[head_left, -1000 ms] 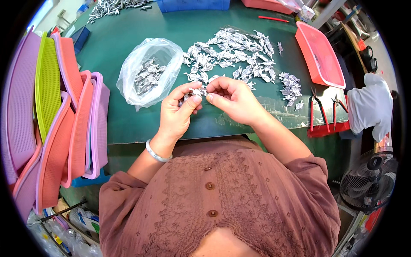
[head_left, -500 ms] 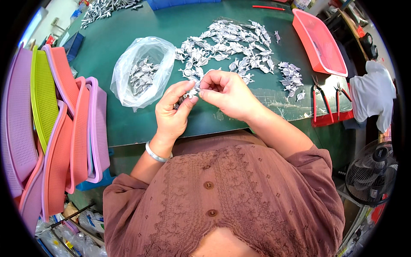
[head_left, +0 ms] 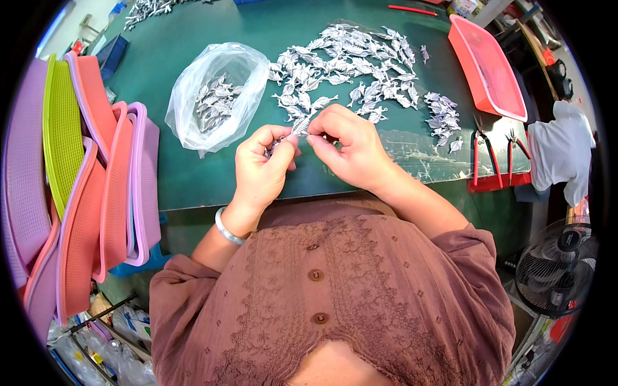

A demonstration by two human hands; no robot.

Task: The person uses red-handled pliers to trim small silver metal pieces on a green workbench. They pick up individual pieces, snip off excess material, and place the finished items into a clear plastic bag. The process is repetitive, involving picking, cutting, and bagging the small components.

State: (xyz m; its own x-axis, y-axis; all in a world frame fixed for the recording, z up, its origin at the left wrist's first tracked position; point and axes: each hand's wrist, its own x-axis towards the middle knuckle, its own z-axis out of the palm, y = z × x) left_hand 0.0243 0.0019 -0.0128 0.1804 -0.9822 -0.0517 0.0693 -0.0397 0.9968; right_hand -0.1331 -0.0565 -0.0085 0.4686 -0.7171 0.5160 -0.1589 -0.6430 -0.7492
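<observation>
Right of the bag [head_left: 183, 106] and nearer the person, the left hand [head_left: 261, 164] grasps a silver leaf [head_left: 300, 126] at its fingertips, with grey pieces [head_left: 273, 147] partly hidden in its curled fingers. The right hand [head_left: 351, 145], farther right of the bag, has thumb and forefinger drawn together at the leaf's end; whether they grip it cannot be told. Both hands are above the tabletop [head_left: 193, 183], and the forearms cross its near edge, to the bag's right. Plain green surface gives room between the bag and that edge, and again beyond the bag toward a pile of rods [head_left: 151, 9]. To the bag's right it is tighter: a loose heap [head_left: 347, 61] of leaves spreads from just beside its rim to just beyond the fingers. Farther right of the bag come a smaller cluster [head_left: 441, 116], then a tray [head_left: 489, 71] at the right edge and two pliers [head_left: 476, 164]. Left of the bag, baskets [head_left: 84, 219] crowd close to the tabletop's left edge.
</observation>
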